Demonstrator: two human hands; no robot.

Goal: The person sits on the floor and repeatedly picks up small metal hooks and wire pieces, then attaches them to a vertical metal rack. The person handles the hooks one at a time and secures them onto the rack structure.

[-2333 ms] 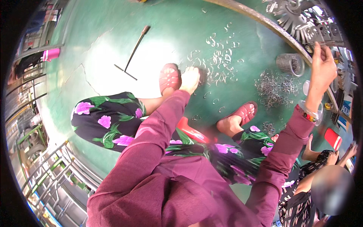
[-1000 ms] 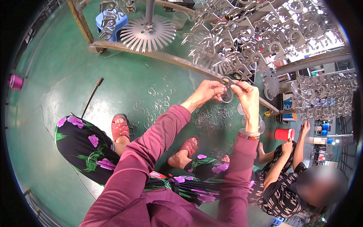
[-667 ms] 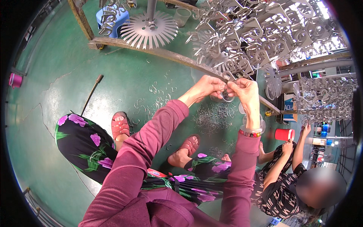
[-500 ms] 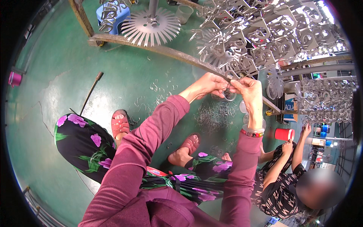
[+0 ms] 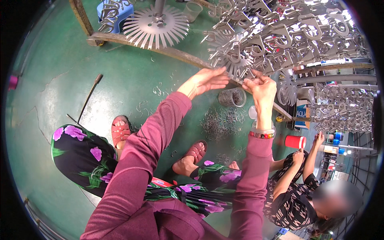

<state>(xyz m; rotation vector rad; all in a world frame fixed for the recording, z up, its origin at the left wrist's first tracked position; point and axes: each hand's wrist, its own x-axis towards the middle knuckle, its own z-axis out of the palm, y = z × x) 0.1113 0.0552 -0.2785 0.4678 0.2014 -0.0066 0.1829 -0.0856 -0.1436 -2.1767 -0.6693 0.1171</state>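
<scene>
My left hand [image 5: 207, 81] reaches toward the lower edge of a rack of hanging metal parts, fingers stretched out and nothing in them. Across from it, my right hand [image 5: 262, 89] is closed, thumb and fingers bent together at the lowest hanging parts; what they hold is too small to make out. The flat, silvery metal parts [image 5: 280, 38] have round cut-outs and hang in dense rows. Below my hands a clear plastic cup [image 5: 233, 97] with small dark pieces inside stands on the floor. Many thin curved metal bits [image 5: 224, 122] lie scattered beside it.
A slotted metal disc [image 5: 156, 26] on a post stands at the far left, near a blue stool [image 5: 115, 16]. A rusty frame bar [image 5: 184, 56] runs below the rack. A long-handled tool [image 5: 91, 96] lies on the floor. At right a co-worker [image 5: 296, 192] sits near a red container [image 5: 295, 141].
My hands were together at the rack's lower edge; the left has drawn away to the left and its fingers have opened. The right stays near the hanging parts. The view has shifted slightly.
</scene>
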